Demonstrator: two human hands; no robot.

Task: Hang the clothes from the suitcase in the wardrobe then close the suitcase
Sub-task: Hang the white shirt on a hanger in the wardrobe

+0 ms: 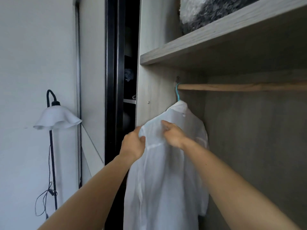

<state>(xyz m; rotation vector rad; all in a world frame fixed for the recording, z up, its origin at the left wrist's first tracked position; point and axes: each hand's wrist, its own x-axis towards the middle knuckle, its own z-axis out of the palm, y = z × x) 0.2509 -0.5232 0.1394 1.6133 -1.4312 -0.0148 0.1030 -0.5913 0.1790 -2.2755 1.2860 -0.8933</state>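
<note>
Two parts of the picture hide the most. A hanger (177, 92) shows only its teal hook, the rest being under a white shirt (166, 176), and the shirt's lower end is cut off at the bottom edge. The rail (240, 87) runs out of view on the right. Beside a black door (110, 80), a dark gap holds shelves with things too dim to name. The fingertips of the right hand (173, 136) are hidden behind its back.

The shirt hangs at the far left end of the wooden rail, inside a wardrobe (154, 83) of pale grey wood grain, close to its side panel. The left hand (132, 145) pinches the shirt's near shoulder edge between thumb and fingers. The right hand grips a fold of cloth just beside it, below the collar. A shelf (216, 39) above the rail carries a fluffy grey and white blanket (207, 12), cut off at the top. Left of the wardrobe is a plain white wall (33, 55), where a lamp (56, 119) with a frilled white shade stands on a black pole, its cable (44, 198) dangling in loops.

Counted: one shirt, one hanger, one rail, one shelf, one blanket, one lamp, two bare forearms.
</note>
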